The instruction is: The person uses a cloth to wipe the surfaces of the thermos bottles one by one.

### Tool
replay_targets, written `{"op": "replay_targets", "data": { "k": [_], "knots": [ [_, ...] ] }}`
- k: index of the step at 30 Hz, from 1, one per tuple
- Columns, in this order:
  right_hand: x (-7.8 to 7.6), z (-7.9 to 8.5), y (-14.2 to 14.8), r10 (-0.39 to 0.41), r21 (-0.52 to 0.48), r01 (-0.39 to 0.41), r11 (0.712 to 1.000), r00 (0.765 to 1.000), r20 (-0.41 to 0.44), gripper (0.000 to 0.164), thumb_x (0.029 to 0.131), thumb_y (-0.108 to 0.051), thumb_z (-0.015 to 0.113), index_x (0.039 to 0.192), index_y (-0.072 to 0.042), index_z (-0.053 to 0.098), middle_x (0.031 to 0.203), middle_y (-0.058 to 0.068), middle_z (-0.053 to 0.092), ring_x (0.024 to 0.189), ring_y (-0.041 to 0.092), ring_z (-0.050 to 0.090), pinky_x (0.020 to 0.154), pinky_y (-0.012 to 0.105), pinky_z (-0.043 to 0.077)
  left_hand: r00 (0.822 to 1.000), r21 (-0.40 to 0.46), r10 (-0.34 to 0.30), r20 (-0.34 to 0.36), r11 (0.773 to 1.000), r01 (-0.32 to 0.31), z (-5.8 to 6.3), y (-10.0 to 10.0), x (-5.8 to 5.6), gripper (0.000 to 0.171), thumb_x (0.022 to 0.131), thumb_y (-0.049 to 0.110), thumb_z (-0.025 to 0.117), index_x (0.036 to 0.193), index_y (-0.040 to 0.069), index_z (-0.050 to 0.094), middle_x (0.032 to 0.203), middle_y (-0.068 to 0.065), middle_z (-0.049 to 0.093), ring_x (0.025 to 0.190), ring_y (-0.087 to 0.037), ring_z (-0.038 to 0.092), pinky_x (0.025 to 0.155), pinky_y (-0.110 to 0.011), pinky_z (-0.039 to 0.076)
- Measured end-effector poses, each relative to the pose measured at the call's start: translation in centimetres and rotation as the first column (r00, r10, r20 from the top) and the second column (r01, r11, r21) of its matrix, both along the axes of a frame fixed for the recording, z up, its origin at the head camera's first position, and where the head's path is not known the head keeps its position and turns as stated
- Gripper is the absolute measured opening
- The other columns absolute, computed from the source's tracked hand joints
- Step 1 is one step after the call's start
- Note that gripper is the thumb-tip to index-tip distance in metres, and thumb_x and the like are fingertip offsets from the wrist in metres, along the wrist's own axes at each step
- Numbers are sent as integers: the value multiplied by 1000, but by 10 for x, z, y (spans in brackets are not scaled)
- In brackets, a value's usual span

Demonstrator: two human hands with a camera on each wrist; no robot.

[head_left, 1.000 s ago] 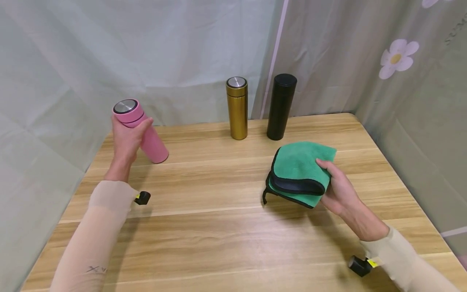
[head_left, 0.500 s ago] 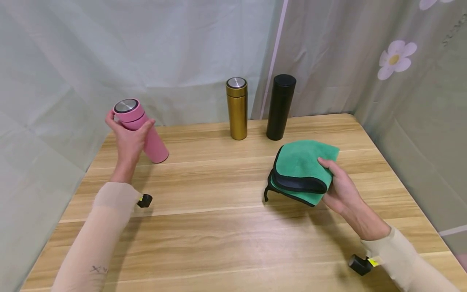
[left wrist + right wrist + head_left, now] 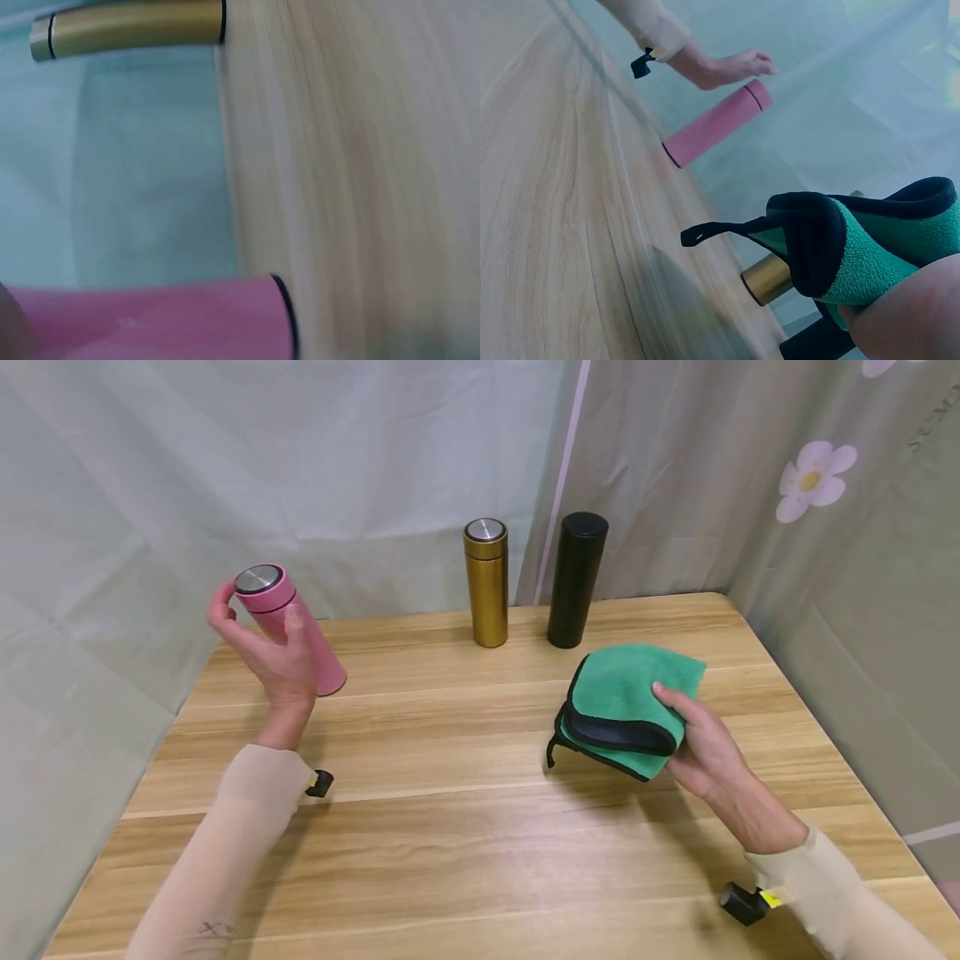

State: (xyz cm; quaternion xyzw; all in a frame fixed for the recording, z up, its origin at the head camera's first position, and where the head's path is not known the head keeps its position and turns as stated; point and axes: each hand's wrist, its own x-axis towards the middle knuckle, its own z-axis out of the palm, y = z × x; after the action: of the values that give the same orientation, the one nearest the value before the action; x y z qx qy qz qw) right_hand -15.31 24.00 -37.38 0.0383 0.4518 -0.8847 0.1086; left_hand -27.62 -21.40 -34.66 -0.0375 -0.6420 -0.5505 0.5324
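Observation:
A pink thermos bottle (image 3: pixel 324 653) with a steel-topped lid stands at the left of the table. My left hand (image 3: pixel 279 662) is beside its upper part, fingers spread and loosely bent; in the right wrist view, the left hand (image 3: pixel 731 70) looks apart from the pink bottle (image 3: pixel 712 127). Over the table's right half, my right hand (image 3: pixel 705 747) grips a folded green towel (image 3: pixel 626 685), thumb on top. The towel has dark edging and a black hanging loop (image 3: pixel 705 233). Its underside and the fingers below it are partly hidden in the head view.
A gold thermos bottle (image 3: pixel 490 597) and a black bottle (image 3: pixel 576 583) stand upright near the back edge of the wooden table (image 3: pixel 450 843). A pale curtain (image 3: pixel 375 468) hangs behind and along both sides.
My left hand has loosened its hold on the pink thermos bottle and drawn back toward me and to the right; the bottle stays put. The right hand and towel have shifted slightly right and up.

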Motion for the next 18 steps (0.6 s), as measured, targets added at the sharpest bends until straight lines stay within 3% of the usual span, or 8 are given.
{"op": "replay_targets", "data": {
  "k": [2,4,7,11,13,18],
  "knots": [
    [0,1,1,1,-3,-1,1000,1000,-2,21,109,-18,52,127,-11,47,116,-1,64,104,13,66,92,27,55,995,-6,-55,-87,998,55,3,12,-2,69,77,32,62,132,-5,43,135,-25,45,129,-32,43,112,-37,33],
    [0,1,2,3,-11,-3,1000,1000,-5,22,109,-18,52,128,-11,46,116,-1,64,104,13,66,92,28,55,974,-15,-133,-183,991,133,6,24,-3,66,75,28,63,127,-7,45,131,-24,46,126,-36,44,111,-45,36],
    [1,2,4,8,-11,-8,1000,1000,-14,25,110,-20,50,132,-11,41,117,-1,62,105,12,65,92,27,54,970,-99,-142,-197,987,124,10,42,-1,59,77,22,61,124,-10,47,128,-22,49,128,-33,45,115,-47,33],
    [2,2,7,7,-16,-7,1000,1000,-25,27,110,-20,50,133,-11,39,117,-2,62,105,12,66,92,26,54,988,-230,-122,-89,968,99,14,62,5,54,82,15,58,127,-13,45,130,-28,50,131,-26,46,118,-41,30],
    [2,1,9,3,-24,-4,1000,1000,-29,26,110,-19,50,132,-11,40,117,-2,63,104,12,66,92,26,55,987,-256,-160,-33,956,146,13,71,4,53,85,9,58,130,-15,43,132,-32,48,132,-27,45,118,-40,28],
    [3,1,11,-4,-42,3,999,999,-32,27,110,-21,49,134,-13,39,117,-2,62,105,11,65,92,26,54,968,-276,-229,105,928,250,0,84,-16,51,90,1,62,135,-11,42,137,-26,48,133,-28,43,118,-36,28]
  ]
}}
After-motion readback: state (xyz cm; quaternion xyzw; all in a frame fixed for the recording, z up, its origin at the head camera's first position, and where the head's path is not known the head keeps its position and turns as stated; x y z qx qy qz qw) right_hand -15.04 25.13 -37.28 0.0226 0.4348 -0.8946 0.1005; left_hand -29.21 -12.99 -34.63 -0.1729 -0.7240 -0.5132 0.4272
